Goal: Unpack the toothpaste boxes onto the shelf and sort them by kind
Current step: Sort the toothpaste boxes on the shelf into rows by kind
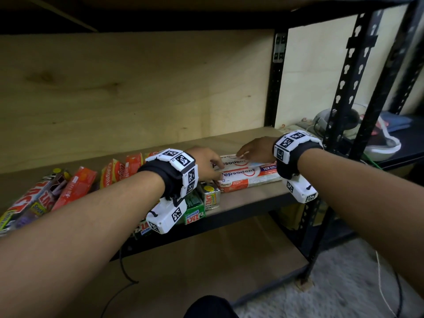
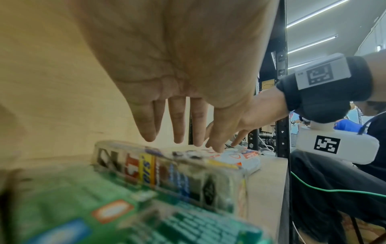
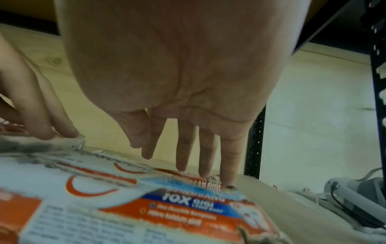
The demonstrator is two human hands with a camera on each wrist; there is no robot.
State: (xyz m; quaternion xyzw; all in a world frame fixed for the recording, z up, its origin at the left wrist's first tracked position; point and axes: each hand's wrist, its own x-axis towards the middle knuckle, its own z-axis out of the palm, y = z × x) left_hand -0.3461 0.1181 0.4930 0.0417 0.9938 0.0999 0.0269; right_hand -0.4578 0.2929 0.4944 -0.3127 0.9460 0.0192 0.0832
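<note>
Two white-and-red Pepsodent boxes (image 1: pixel 250 174) lie side by side, flat on the wooden shelf (image 1: pixel 252 203). My left hand (image 1: pixel 215 167) rests its straight fingers on their left end. My right hand (image 1: pixel 243 153) lies over the far box with its fingertips on that box's back edge. In the right wrist view the right hand (image 3: pixel 194 165) touches the Pepsodent box (image 3: pixel 104 189) with straight fingers, and the left hand's fingers (image 3: pixel 45 125) press the box's top at the left. In the left wrist view the left hand (image 2: pixel 188 138) is stretched flat above a Zact box (image 2: pixel 177 173).
Green Zact boxes (image 1: pixel 195 207) sit at the shelf's front edge under my left wrist. Red Colgate boxes (image 1: pixel 119 171) and more Zact boxes (image 1: pixel 39 196) lie jumbled to the left. Black metal uprights (image 1: pixel 344 88) stand at the right, with a white device and cables (image 1: pixel 378 143) beyond.
</note>
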